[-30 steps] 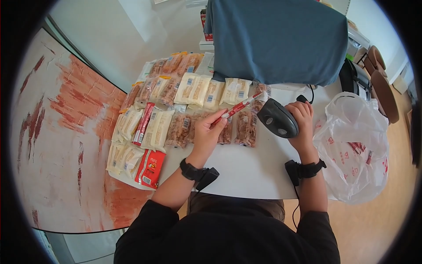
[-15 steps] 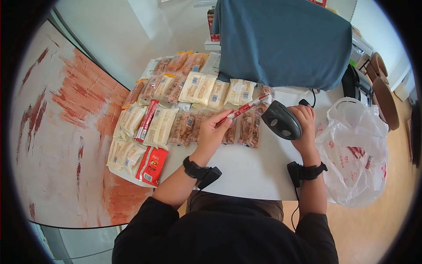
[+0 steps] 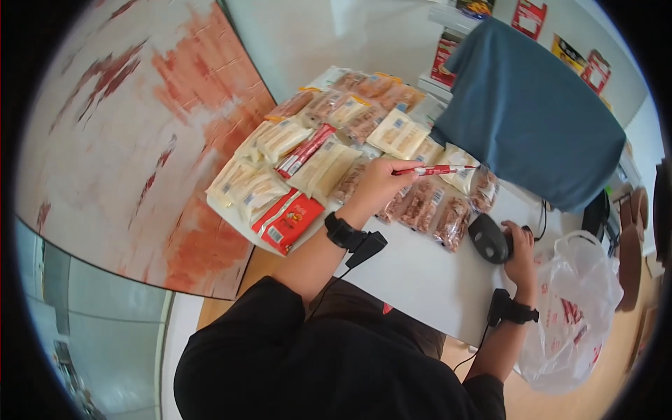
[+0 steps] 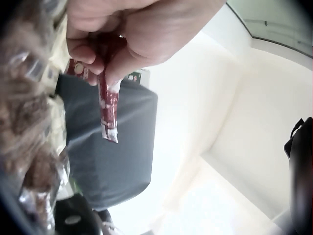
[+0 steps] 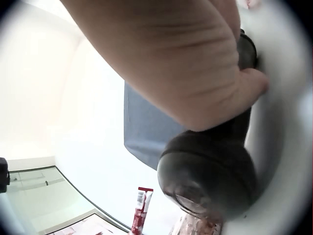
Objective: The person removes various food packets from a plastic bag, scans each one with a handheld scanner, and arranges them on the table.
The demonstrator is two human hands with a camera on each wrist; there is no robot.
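My left hand [image 3: 381,183] pinches a slim red-and-white stick packet [image 3: 444,169] between thumb and fingers, holding it over the rows of bagged food. In the left wrist view the packet [image 4: 109,112] points away from the fingertips. Fingers of my right hand [image 3: 520,259] are curled round the handle of a black handheld barcode scanner [image 3: 488,239], low at the right part of the table. The scanner's rounded head [image 5: 205,171] fills the lower middle of the right wrist view, where the packet's printed end [image 5: 142,200] also shows.
Clear bags of brown pieces [image 3: 453,222] and cream packs [image 3: 322,168] cover the table's left and back. A red pouch [image 3: 288,220] lies at the left edge. Blue cloth [image 3: 532,119] drapes a bulky shape behind. A white plastic bag [image 3: 567,329] with red packets stands right.
The head view has turned left. My right hand has lowered the scanner toward the table. The packet in my left hand has swung from a slant to nearly level, apart from the scanner.
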